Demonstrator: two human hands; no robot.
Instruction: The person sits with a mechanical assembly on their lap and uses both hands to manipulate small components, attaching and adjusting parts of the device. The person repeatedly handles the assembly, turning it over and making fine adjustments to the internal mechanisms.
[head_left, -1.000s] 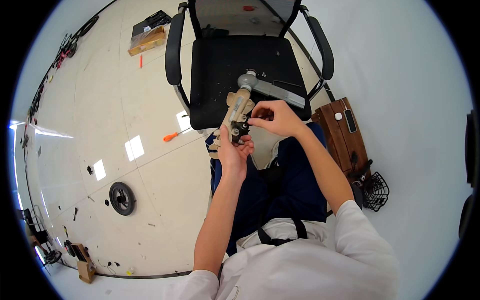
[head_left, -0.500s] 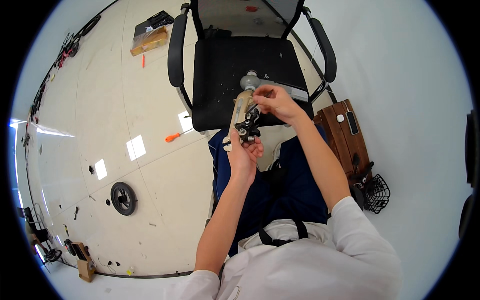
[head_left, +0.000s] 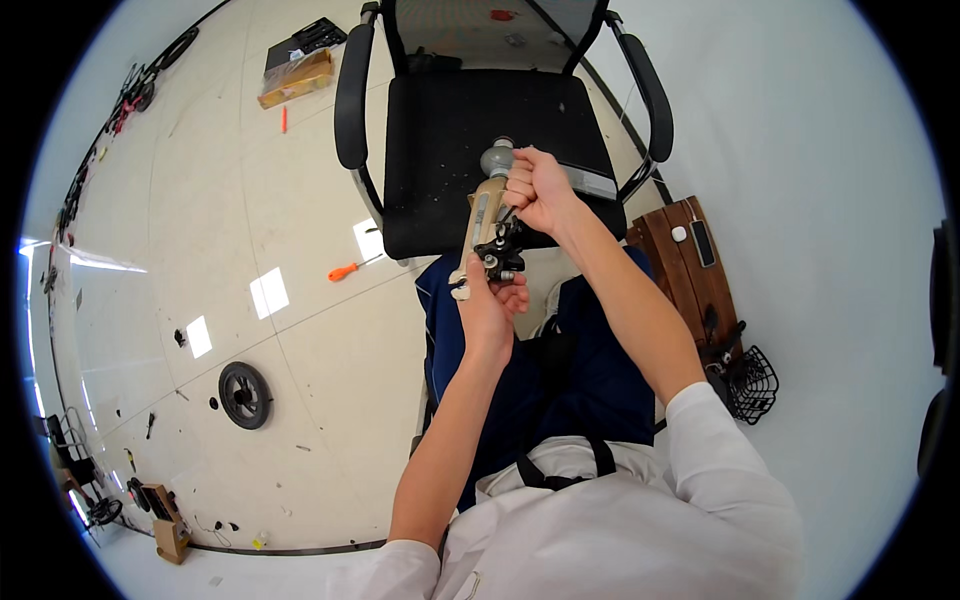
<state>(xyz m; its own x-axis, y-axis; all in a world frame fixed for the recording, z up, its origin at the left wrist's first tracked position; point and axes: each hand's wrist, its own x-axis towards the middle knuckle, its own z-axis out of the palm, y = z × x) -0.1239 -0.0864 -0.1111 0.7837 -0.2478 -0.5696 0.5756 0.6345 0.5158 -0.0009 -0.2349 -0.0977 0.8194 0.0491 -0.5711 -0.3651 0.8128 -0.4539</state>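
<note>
My left hand is closed around the lower end of a beige tubular part. This part lies slanting over the front edge of the black chair seat, with a grey rounded bulb at its far end. A black metal mechanism with silver bolts, like a brake caliper, sits on its right side above my left fingers. My right hand is curled into a fist beside the tube, on a thin dark tool pointing at the mechanism. The tool's upper end is hidden inside the fist.
Armrests flank the seat; a grey flat piece lies right of my hand. On the floor are an orange-handled screwdriver, a small wheel and a cardboard box. A wooden crate bears a phone; a wire basket stands nearby.
My right hand has turned and shifted slightly up and left, from a fingertip grip to a closed fist. My left hand stays on the beige part.
</note>
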